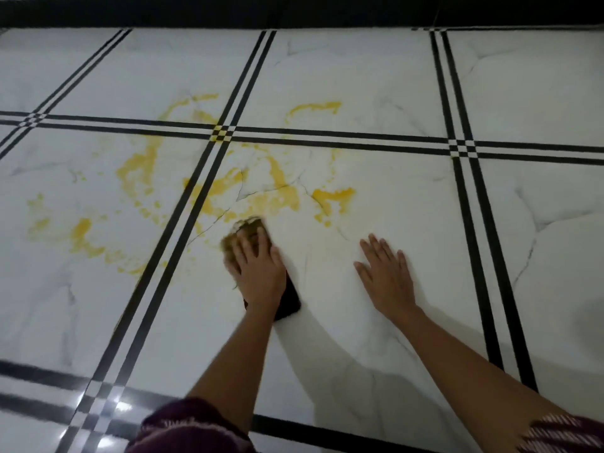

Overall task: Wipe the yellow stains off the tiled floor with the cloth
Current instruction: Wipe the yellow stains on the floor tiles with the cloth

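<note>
**Q:** What did the figure show of the hands?

**A:** The left hand (258, 266) lay flat on the cloth (287, 299), fingers spread and pressing it against the tiled floor (392, 197); it was a downward press with an open palm, not a closed grasp. The cloth's far end, under the fingertips, appeared soiled yellow-brown and blurred, while its dark near end showed beside the wrist. The right hand (385, 276) rested open and empty on bare tile, well apart from the cloth, apparently as a brace.

**Q:** Where were the stains?

**A:** The yellow stains (271, 201) lay just beyond the cloth, spreading left across the black double grout lines (183, 223) and onward to the far tiles. The largest patch sat immediately ahead of the fingertips; a further smear (313, 107) lay well apart, beyond the crossing lines.

**Q:** How was the stroke best performed?

**A:** Judged from this arrangement, most of the residue remained. Firm, even pressure through the whole palm would have kept the cloth from bunching. Strokes drawn from the outer edges inward would have gathered the residue instead of spreading it. Since the leading end already looked loaded, turning to the clean dark portion seemed advisable. The stained crossing of lines (222, 134) probably needed separate attention.
</note>
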